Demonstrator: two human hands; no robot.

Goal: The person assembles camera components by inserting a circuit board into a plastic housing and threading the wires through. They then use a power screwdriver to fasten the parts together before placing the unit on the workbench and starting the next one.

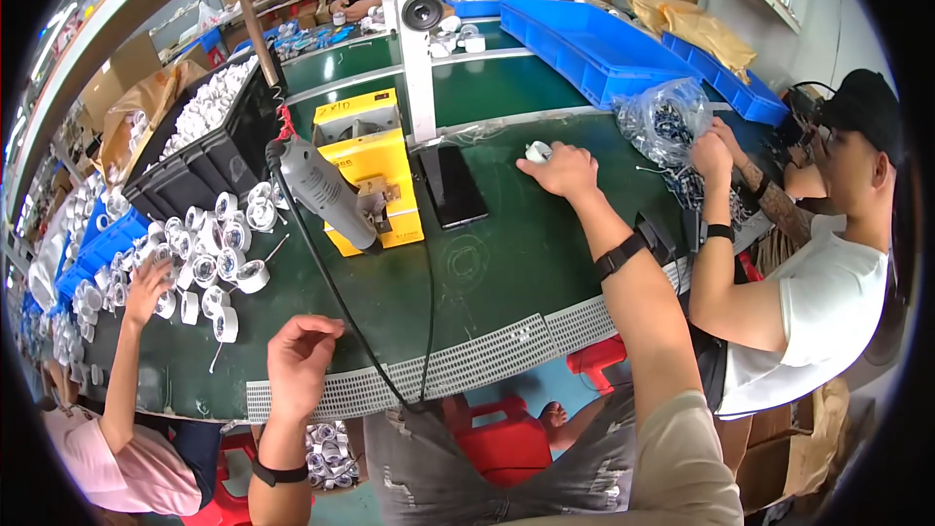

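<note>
My right hand (567,173) reaches out over the green work table (526,263). Its fingers are closed round a small white round part (538,151), low over the tabletop. Close to the table's front edge is my left hand (302,358), its fingers curled and pressed together. Whatever they pinch, if anything, is too small to see. A grey electric screwdriver (326,197) hangs by a red coiled cord beyond my left hand, in front of a yellow fixture box (385,170). Right of the box lies a black phone-like slab (451,185).
Several white round parts (205,253) with wire tails are heaped at left, where a co-worker's hand (148,287) reaches in. Behind stands a black crate (200,170). At right, another person handles a clear bag (667,122) of screws near a blue tray (594,54). A white post (417,88) rises mid-table.
</note>
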